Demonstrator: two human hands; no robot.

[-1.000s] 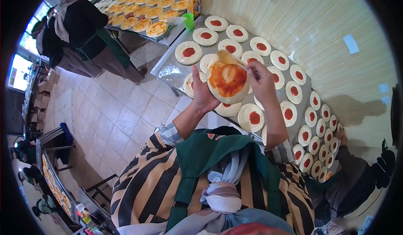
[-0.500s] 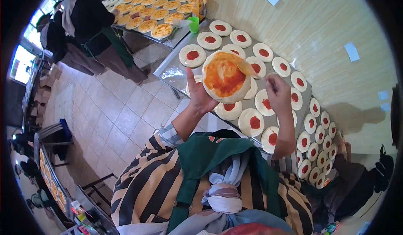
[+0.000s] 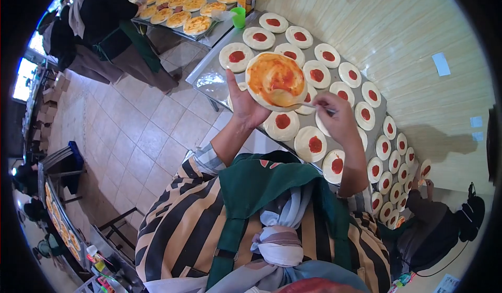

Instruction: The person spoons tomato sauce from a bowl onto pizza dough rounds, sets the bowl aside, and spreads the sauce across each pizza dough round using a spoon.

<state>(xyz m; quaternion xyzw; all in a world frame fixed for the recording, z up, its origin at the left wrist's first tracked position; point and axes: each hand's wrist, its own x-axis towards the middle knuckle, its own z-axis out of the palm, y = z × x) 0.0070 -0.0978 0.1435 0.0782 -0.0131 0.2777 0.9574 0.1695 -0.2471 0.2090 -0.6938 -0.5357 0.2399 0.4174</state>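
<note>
My left hand (image 3: 248,107) holds up a round pizza base (image 3: 274,76), palm beneath it and thumb at its left edge. Orange-red sauce covers most of its top, leaving a pale rim. In my right hand (image 3: 337,117) is a spoon (image 3: 309,104), gripped by the handle. The spoon's bowl touches the sauce near the lower edge of the base. Under and around both hands, several more pizza bases (image 3: 317,74), each with a red dab of sauce in the middle, lie on a metal table (image 3: 209,78).
At the back, a second table carries several sauced bases (image 3: 197,25), with a green cup (image 3: 238,18) by its corner. A person in a green apron (image 3: 137,44) stands beside it. Another person (image 3: 436,225) works at the right. A wall (image 3: 376,31) borders the table.
The spoon has moved from the upper right of the base to its lower edge. My right hand has come down. Sauce now spreads nearer the rim. At the right, a base appears lifted.
</note>
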